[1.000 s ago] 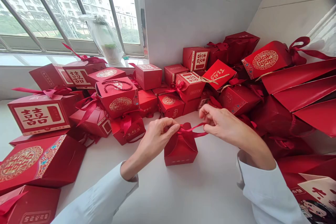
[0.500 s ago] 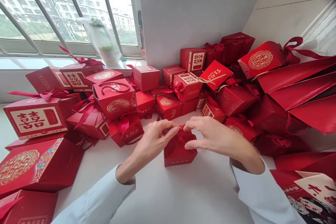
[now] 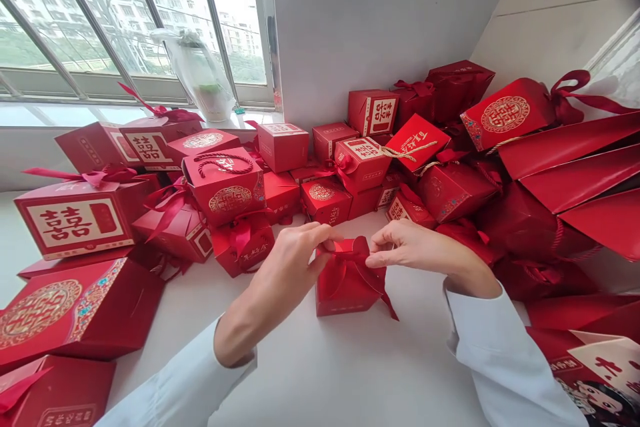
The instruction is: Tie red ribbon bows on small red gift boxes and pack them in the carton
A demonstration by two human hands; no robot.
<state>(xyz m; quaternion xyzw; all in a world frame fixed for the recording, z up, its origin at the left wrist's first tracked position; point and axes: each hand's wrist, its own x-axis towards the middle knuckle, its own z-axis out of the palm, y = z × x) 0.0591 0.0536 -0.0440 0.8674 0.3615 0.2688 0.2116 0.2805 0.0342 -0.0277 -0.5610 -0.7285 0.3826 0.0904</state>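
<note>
A small red gift box (image 3: 341, 293) stands on the white table in front of me, its curved top flaps folded up together. Across its top runs a red ribbon (image 3: 389, 307), one tail hanging past the box's right front edge. My left hand (image 3: 295, 260) is closed in a pinch on the ribbon at the upper left of the box; its fingertips are partly hidden. At the upper right, thumb and forefinger of my right hand (image 3: 420, 250) pinch the ribbon's other side.
Finished-looking red gift boxes (image 3: 224, 193) with ribbons are piled along the back and left of the white table (image 3: 320, 373). Large red bags (image 3: 575, 153) lean at the right. A plastic-wrapped cup (image 3: 207, 90) stands on the sill by the barred window.
Both hands have spread slightly apart. The right hand's thumb and forefinger have closed together, and a ribbon tail now shows hanging at the box's right.
</note>
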